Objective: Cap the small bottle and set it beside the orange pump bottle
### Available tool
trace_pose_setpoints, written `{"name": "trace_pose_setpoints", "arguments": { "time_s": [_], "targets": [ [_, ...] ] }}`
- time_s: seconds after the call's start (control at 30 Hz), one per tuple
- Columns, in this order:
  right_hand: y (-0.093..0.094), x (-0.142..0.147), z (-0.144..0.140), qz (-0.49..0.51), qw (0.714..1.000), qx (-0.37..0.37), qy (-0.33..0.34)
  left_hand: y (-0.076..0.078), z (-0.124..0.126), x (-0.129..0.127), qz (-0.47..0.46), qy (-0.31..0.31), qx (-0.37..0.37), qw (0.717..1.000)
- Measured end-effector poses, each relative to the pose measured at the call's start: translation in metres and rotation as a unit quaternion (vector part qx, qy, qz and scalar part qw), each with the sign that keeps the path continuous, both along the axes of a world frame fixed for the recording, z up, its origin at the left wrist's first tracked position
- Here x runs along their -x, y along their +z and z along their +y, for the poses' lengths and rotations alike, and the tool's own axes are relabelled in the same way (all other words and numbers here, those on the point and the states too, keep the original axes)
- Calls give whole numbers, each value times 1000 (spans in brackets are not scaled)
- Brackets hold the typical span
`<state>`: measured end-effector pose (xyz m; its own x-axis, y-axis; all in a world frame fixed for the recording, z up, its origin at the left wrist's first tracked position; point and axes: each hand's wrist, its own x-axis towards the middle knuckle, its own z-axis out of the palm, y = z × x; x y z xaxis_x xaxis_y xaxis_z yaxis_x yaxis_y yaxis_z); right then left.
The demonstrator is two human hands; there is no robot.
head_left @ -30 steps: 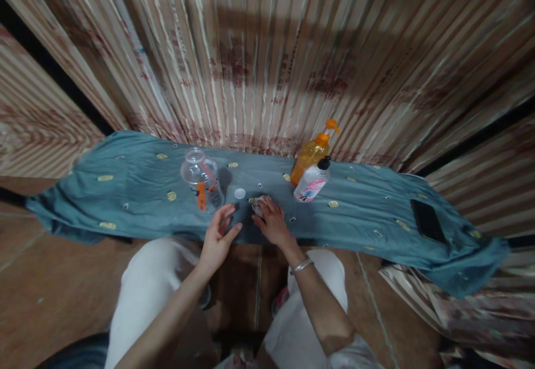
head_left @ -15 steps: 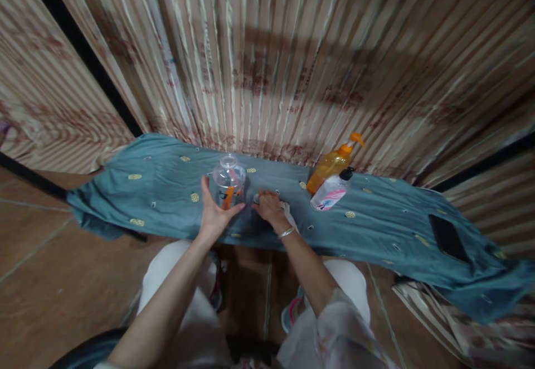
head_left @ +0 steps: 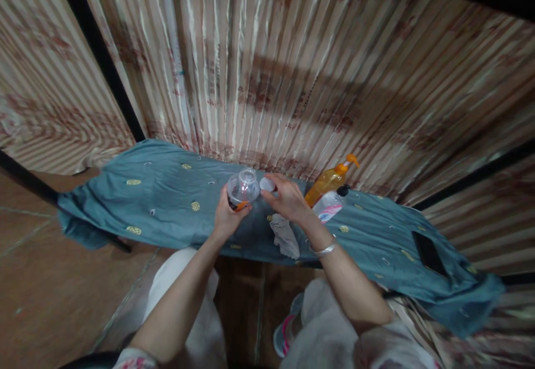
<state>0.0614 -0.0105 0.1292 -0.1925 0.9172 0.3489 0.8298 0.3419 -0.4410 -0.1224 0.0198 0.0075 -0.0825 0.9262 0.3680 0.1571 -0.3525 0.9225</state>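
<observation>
My left hand (head_left: 229,216) is wrapped round a clear plastic bottle (head_left: 242,190) with an orange and black label. The bottle's mouth is uncapped and points up. Just right of that mouth, my right hand (head_left: 288,199) pinches a round whitish cap (head_left: 267,184) between thumb and fingers; cap and bottle are apart. Below the right hand lies a crumpled pale cloth (head_left: 285,236) on the covered table. Behind the right wrist stand an amber pump bottle (head_left: 328,182) and a clear bottle with a black top and pink label (head_left: 330,206).
A teal patterned cloth (head_left: 167,190) covers the narrow table. A black phone (head_left: 429,253) rests toward its right end. A pleated striped curtain (head_left: 251,79) hangs close behind, with dark poles (head_left: 100,57) at the sides.
My left hand has closed round the bottle and moved it slightly right. My right hand has risen from the table with the cap, uncovering the crumpled cloth. The view has shifted a little.
</observation>
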Motion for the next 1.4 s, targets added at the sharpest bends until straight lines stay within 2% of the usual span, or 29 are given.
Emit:
{"name": "trace_pose_setpoints", "arguments": {
  "time_s": [0.1,0.2,0.33,0.47,0.57,0.7,0.77,0.83,0.93,1.0,1.07,1.17,1.27,1.4],
  "targets": [
    [26,-2,-16,-29,998,-10,50,3,-10,7,43,-10,-33,998],
    [39,-2,-38,-29,996,-15,84,5,-23,15,89,-10,-60,994],
    [45,-6,-73,-41,995,-11,94,11,-48,23,153,-42,-106,982],
    [43,-10,-121,-126,984,-4,126,7,-87,34,212,-73,-126,966],
    [35,-9,-163,-220,963,-22,154,-10,-121,42,264,-117,-133,948],
    [13,-8,-212,-311,934,-23,177,-44,-165,47,299,-172,-139,928],
    [-2,-9,-228,-310,934,-3,177,-59,-184,47,305,-178,-132,926],
    [-16,-11,-238,-273,948,36,160,-69,-200,47,309,-175,-125,926],
    [-33,-9,-245,-187,967,147,92,-73,-217,49,324,-178,-104,923],
    [-42,-6,-246,-142,961,233,42,-72,-225,51,332,-190,-81,920],
    [-47,-4,-248,-115,951,287,15,-72,-230,52,333,-197,-56,920],
    [-52,-7,-253,-79,956,282,9,-74,-236,50,323,-198,-25,925],
    [-52,-11,-256,-61,964,256,40,-79,-238,46,311,-198,-7,929],
    [-52,-8,-254,-129,949,288,8,-84,-239,41,305,-196,-10,932]
  ]
}}
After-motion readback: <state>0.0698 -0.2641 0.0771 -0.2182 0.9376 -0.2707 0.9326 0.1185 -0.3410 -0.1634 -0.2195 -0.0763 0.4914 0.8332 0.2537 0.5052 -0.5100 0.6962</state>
